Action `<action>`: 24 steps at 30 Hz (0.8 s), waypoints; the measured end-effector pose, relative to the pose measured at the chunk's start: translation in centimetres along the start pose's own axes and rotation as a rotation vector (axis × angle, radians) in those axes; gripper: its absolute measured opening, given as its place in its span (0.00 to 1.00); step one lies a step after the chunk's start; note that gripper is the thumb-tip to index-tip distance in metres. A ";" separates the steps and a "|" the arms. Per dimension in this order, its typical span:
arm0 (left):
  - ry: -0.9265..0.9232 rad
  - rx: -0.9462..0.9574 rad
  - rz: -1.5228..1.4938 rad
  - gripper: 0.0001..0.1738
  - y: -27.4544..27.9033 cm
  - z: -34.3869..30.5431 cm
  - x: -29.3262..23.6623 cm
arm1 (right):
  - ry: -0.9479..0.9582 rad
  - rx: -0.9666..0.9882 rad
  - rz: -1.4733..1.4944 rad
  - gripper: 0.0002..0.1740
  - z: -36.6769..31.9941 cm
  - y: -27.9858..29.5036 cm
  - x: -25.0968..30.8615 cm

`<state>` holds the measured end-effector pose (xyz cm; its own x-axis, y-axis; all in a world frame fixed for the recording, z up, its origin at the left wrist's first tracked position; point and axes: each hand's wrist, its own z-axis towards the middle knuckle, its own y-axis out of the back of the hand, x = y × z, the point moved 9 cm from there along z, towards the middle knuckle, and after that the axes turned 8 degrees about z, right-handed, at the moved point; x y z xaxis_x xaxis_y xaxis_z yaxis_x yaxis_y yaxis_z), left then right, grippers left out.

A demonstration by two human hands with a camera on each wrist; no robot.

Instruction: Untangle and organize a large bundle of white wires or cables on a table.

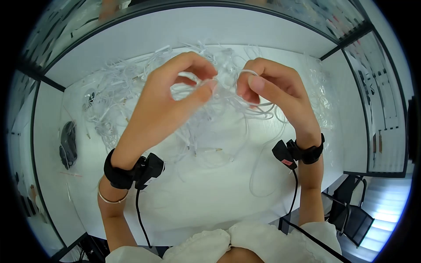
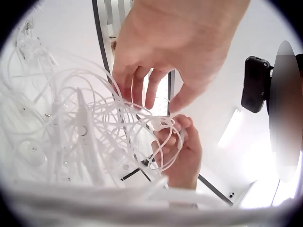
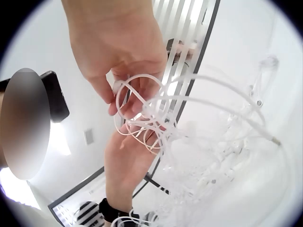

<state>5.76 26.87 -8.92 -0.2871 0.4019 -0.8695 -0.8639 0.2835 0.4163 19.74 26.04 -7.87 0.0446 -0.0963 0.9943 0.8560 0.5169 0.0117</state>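
Both hands are raised over a tangle of thin white cables (image 1: 193, 131). The left hand (image 1: 169, 96) pinches white cable strands between thumb and fingers; in the left wrist view its fingers (image 2: 142, 90) reach down into the looped cables (image 2: 104, 113). Beside it, the right hand (image 1: 280, 87) grips a white cable (image 1: 250, 71) that loops over its curled fingers. The right wrist view shows this hand (image 3: 118, 56) with cable loops (image 3: 142, 78) at its fingertips, close to the left hand (image 3: 125, 161).
More tangled cables (image 1: 114, 87) spread over the back and left of the white table (image 1: 197, 201). A dark grey object (image 1: 68, 144) lies at the left edge. Clear plastic pieces (image 1: 318, 96) lie on the right. Low white walls enclose the table, and a black chair (image 1: 351, 210) stands at the lower right.
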 end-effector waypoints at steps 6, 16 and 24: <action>-0.103 -0.004 0.017 0.07 -1.0 -0.2 -1.3 | 0.113 0.040 0.108 0.13 -0.1 -0.2 0.7; 0.101 -0.046 0.155 0.09 0.9 -0.4 -0.5 | -0.142 -0.061 -0.090 0.13 -0.4 0.1 0.7; -0.039 -0.232 -0.310 0.13 3.3 -0.1 -0.3 | 0.143 -0.277 -0.281 0.07 0.0 2.8 -0.7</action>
<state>2.95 27.63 -7.36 0.0148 0.3624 -0.9319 -0.9791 0.1944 0.0600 22.12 27.58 -8.49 -0.1561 -0.3280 0.9317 0.9503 0.2074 0.2322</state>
